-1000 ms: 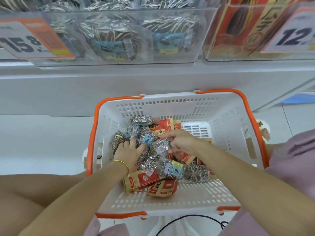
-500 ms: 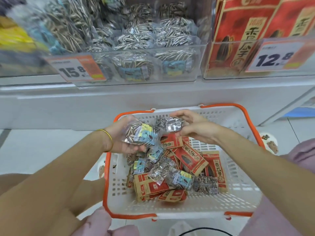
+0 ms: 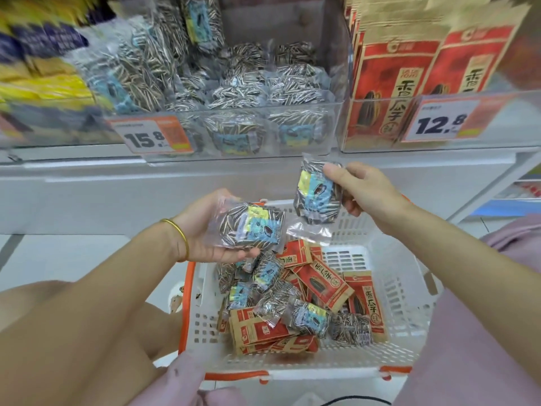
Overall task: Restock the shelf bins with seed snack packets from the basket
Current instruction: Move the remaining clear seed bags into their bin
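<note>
Clear seed packet (image 3: 251, 227): striped sunflower seeds, blue-yellow label, lying flat and face-up in the left hand (image 3: 202, 230), centre frame, over the basket's far left corner. Second packet (image 3: 314, 194): same kind, upright with a slight tilt, pinched at its right edge by the right hand (image 3: 366, 186), just right of centre. White perforated basket (image 3: 409, 291) with orange rim, lower centre, holds a loose pile: clear striped packets (image 3: 307, 316) left and middle, red-brown paper packets (image 3: 325, 276) beneath and to the right. Clear shelf bin (image 3: 205, 112), upper centre, stacked with the same clear packets. Right shelf bin (image 3: 497, 118), upper right, holds upright red-brown packs.
</note>
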A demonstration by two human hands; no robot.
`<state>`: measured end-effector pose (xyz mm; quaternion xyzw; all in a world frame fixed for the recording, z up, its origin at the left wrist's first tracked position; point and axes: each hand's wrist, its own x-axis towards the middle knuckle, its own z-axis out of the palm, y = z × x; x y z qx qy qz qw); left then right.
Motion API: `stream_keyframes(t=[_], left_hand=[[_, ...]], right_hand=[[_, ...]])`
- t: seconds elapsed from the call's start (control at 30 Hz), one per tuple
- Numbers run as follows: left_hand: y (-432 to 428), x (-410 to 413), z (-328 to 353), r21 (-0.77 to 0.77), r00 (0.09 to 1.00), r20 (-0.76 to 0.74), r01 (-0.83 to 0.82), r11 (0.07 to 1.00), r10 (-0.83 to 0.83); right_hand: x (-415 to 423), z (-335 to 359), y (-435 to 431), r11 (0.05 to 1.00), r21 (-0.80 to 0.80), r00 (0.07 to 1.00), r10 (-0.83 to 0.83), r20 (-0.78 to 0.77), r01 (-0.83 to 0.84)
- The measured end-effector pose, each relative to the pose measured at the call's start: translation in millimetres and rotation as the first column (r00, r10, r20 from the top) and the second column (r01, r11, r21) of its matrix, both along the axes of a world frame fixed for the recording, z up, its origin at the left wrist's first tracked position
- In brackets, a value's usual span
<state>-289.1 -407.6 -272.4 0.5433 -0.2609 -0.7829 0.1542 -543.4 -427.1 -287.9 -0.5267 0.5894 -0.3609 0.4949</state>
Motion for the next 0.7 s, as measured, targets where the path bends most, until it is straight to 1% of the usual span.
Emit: stream_keyframes(t=[0.1,0.2,0.23,0.3,0.37,0.43,0.5,0.57,0.63,0.7], left_hand=[[4.3,-2.5,-8.7,-0.022,0.984,-0.142,-0.114,0.993,0.110],[6.9,-8.0,-12.9,-0.029,0.919,-0.318,-0.255,0.967,0.233],[6.9,-9.6,-14.3,-0.034,0.887,-0.381,-0.294,0.955,0.259],[7.0,-14.6,-15.5,-0.066,0.850,-0.467,-0.309,0.949,0.244],[4.7,-19.2,-18.0,-0.050,0.818,-0.500,-0.353,0.934,0.283],[0.9,-22.9,-16.4,-0.028,0.810,-0.490,-0.385,0.922,0.323],[-2.0,-25.8,-12.0,-0.041,0.845,-0.443,-0.354,0.934,0.300],[-2.0,-28.2,-9.6,-0.082,0.876,-0.421,-0.295,0.952,0.235],[-1.4,-30.1,-9.0,-0.134,0.893,-0.401,-0.279,0.951,0.206],[-1.1,-32.2,-10.2,-0.139,0.888,-0.403,-0.297,0.945,0.220]], right_hand=[[0.3,-4.0,4.4,0.988,0.150,0.986,-0.004,0.165,-0.021],[8.2,-6.9,11.5,0.961,0.269,0.956,-0.013,0.295,-0.070],[11.0,-7.9,13.1,0.952,0.295,0.944,-0.016,0.328,-0.086],[15.9,-10.8,15.7,0.935,0.334,0.926,-0.018,0.376,-0.117],[21.1,-14.3,17.7,0.916,0.369,0.899,-0.021,0.438,-0.159],[26.0,-17.1,19.6,0.896,0.397,0.853,-0.042,0.520,-0.198],[30.0,-16.1,21.3,0.888,0.403,0.812,-0.063,0.580,-0.219],[32.7,-12.2,22.2,0.886,0.406,0.787,-0.082,0.611,-0.223],[33.1,-9.3,22.3,0.885,0.410,0.763,-0.104,0.638,-0.222],[33.3,-7.3,22.8,0.884,0.414,0.744,-0.124,0.657,-0.218]])
